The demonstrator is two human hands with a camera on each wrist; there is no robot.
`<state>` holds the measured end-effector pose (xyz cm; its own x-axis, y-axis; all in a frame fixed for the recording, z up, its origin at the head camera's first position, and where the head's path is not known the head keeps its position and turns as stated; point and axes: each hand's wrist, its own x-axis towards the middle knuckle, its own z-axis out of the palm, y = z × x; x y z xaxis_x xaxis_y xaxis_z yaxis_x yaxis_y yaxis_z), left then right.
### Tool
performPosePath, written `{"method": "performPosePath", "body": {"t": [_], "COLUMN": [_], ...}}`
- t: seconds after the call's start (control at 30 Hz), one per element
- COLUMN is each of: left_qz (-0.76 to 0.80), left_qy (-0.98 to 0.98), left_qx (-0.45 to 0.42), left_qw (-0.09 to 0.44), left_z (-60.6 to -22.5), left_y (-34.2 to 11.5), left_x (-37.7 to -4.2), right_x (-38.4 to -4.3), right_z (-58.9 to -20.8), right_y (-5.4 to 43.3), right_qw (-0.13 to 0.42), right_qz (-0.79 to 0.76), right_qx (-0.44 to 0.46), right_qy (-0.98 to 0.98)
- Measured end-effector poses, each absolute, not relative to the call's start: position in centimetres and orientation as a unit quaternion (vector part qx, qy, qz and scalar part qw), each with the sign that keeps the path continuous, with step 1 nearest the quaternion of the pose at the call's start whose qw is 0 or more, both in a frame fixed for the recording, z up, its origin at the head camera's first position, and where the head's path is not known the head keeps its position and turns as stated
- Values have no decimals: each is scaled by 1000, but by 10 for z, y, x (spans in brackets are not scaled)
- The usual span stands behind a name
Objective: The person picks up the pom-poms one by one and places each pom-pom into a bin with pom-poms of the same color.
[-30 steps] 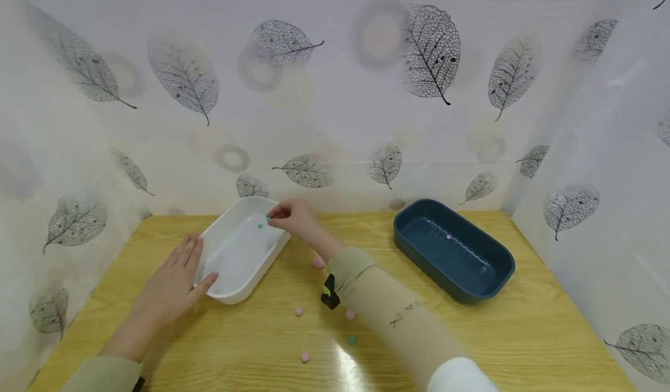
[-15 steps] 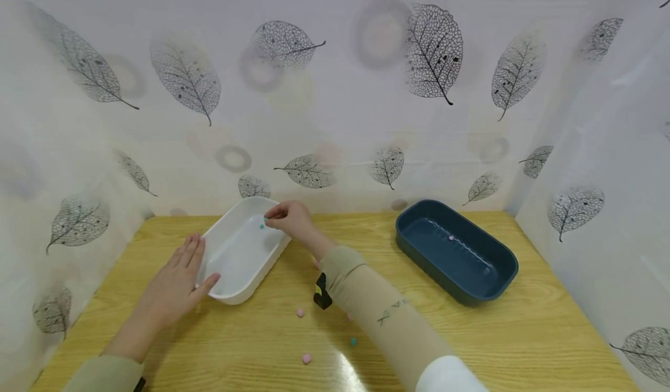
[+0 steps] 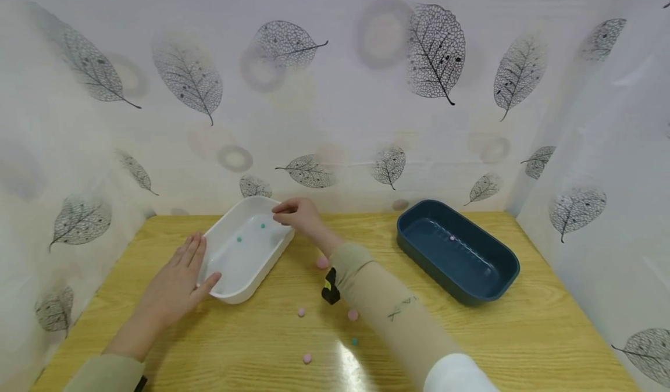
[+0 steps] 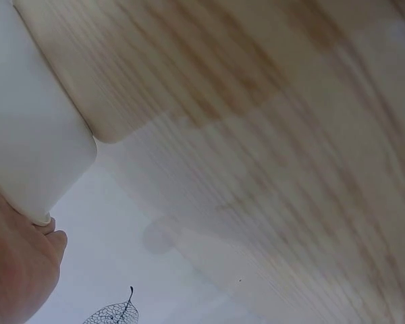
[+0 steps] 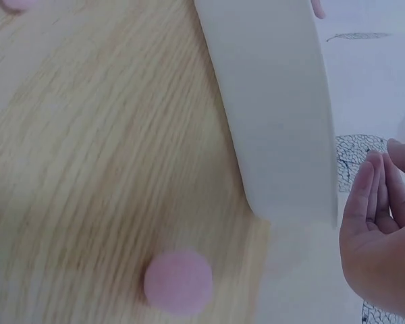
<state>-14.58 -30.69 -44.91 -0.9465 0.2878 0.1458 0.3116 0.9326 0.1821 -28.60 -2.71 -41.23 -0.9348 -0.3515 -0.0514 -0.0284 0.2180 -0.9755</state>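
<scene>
In the head view my left hand (image 3: 175, 281) rests against the left side of the white tray (image 3: 243, 270), fingers straight and thumb spread over the near rim. My right hand (image 3: 298, 214) hovers over the tray's far right corner. Its extended fingers hold nothing, and in the right wrist view a gap shows between the thumb (image 5: 403, 156) and the fingertips. Two small teal balls, one nearer the middle (image 3: 239, 239) and one farther back (image 3: 263, 225), lie on the tray's floor.
A dark blue tray (image 3: 429, 258) with one small pink ball (image 3: 452, 238) stands at the right. Several pink balls, such as a larger pink ball (image 5: 179, 282), and a teal ball (image 3: 355, 341) lie on the wooden table. A leaf-print curtain (image 3: 335, 118) encloses the back and sides.
The right hand has let go of a teal ball, which now lies nearer the middle of the white tray. That hand has drawn slightly right; the left hand stays put.
</scene>
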Motion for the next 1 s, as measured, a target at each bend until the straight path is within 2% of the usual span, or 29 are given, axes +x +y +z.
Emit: {"method": "performPosePath", "body": {"t": [0.27, 0.6, 1.0], "left_qz": [-98, -100, -105], "left_qy": [-982, -982, -982], "left_qx": [-152, -151, -145], "left_qw": [57, 59, 54], "left_z": [-451, -450, -451], "left_y": [-307, -306, -306], "left_x": [-147, -146, -145], "right_x": [-286, -269, -244], "right_z": [-408, -405, -421], "right_y": [5, 60, 107], "right_qw": [135, 163, 196], "right_qz": [-614, -570, -536], "right_qx": [-135, -156, -150], "right_qy": [766, 790, 808]}}
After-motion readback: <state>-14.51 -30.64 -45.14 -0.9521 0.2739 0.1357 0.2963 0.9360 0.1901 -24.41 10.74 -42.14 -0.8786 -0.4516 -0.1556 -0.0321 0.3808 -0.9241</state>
